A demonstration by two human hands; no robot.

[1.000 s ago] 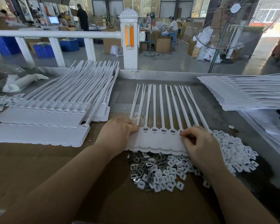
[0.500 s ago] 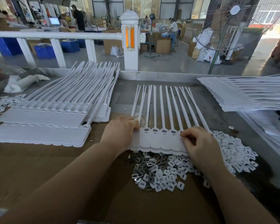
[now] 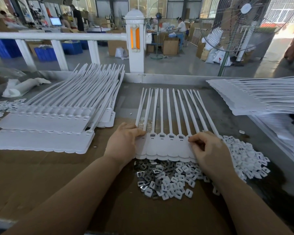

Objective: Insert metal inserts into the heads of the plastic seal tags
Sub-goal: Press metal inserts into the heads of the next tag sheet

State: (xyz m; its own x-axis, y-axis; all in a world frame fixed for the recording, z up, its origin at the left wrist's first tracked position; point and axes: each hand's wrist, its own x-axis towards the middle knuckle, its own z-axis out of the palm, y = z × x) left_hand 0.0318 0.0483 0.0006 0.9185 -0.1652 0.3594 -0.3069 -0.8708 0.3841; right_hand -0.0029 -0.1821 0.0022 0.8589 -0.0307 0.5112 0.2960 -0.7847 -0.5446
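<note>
— Where's the strip?

— Centre of frame, flat on the counter (image 3: 159, 209). My left hand (image 3: 124, 143) pins the tags (image 3: 166, 146) at their left edge; my right hand (image 3: 210, 150) has its fingertips curled narrow on a head at the right end. I cannot tell if an insert is in that grip.

— And handling?

— Light, bendy plastic, I'd judge — hold the wide flat bodies, not the thin tails. The inserts (image 3: 153, 177), lower centre, look small, stiff and slippery — pinch them by the edges.
</note>
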